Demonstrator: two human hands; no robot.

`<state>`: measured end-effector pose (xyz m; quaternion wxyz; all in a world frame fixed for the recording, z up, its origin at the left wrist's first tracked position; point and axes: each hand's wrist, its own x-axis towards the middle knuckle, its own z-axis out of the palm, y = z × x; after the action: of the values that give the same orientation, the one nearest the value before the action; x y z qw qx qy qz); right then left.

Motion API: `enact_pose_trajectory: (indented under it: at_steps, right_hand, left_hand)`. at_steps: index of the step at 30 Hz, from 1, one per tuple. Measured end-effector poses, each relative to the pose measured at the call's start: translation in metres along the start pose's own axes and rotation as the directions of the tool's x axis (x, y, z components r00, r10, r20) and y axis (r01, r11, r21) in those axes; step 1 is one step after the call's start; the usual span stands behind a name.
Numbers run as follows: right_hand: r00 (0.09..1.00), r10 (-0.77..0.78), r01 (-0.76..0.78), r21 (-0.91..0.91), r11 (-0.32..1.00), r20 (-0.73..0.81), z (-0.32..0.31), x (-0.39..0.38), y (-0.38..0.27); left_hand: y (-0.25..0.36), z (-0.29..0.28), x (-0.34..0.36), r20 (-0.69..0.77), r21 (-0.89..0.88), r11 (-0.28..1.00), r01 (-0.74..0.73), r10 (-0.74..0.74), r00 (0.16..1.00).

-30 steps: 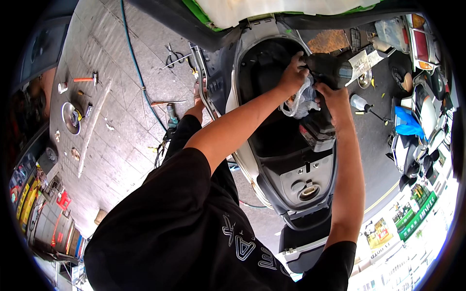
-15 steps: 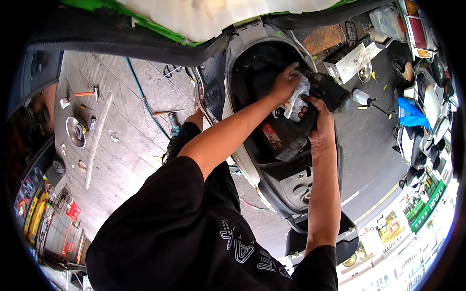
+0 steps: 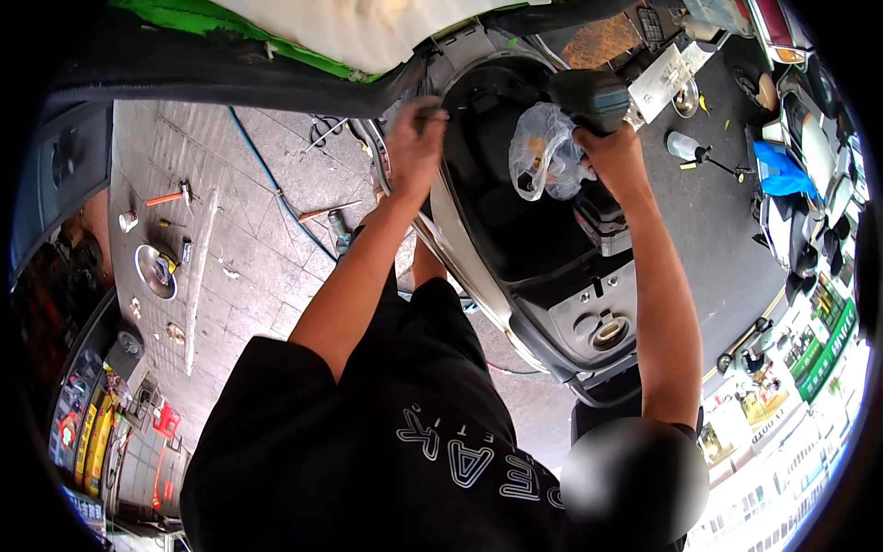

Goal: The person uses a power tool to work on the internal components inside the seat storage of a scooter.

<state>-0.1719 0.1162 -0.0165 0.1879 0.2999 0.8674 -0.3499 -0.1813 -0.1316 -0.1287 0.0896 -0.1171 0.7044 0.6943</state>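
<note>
My right hand [image 3: 614,158] is wrapped round the handle of a dark cordless impact wrench [image 3: 589,97], held over a scooter's open storage compartment [image 3: 487,221]. The wrench's battery end [image 3: 602,223] shows below the hand. A clear, crumpled plastic bag [image 3: 543,152] hangs beside the handle at my right fingers, with small items inside that I cannot make out. To the left, above the compartment's rim, my left hand [image 3: 418,147] is raised and smeared by motion; whether its fingers hold anything is unclear. A fuel cap [image 3: 608,331] sits on the scooter's grey panel below the wrench.
On the paving at left lie a hammer [image 3: 166,198], a metal bowl [image 3: 154,271] and a blue hose [image 3: 276,189]. A white bottle [image 3: 682,144] stands on the asphalt at right, near parked scooters [image 3: 814,166]. A black-edged white and green surface [image 3: 313,28] overhangs the top.
My left hand has left the plastic bag and swung left to the compartment's rim. My right hand has raised the impact wrench slightly, with the bag now hanging looser beside it.
</note>
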Motion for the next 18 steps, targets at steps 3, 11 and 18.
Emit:
enact_pose_trajectory:
  at_steps: [3,11,18]
  right_hand:
    - [0.996,0.084,-0.08,0.093,0.993,-0.039,-0.003,-0.007,-0.006]
    - [0.995,0.095,-0.086,0.199,0.976,-0.037,0.007,-0.01,-0.004]
    - [0.99,0.129,-0.106,0.3,0.948,-0.058,0.013,-0.013,0.016]
  left_hand:
    - [-0.011,-0.021,0.013,0.024,0.356,0.929,-0.098,0.096,0.995]
    - [-0.048,0.009,0.049,0.016,0.606,0.789,-0.1,0.114,0.993]
    - [-0.038,0.005,0.056,0.075,0.653,0.733,-0.193,0.191,0.979]
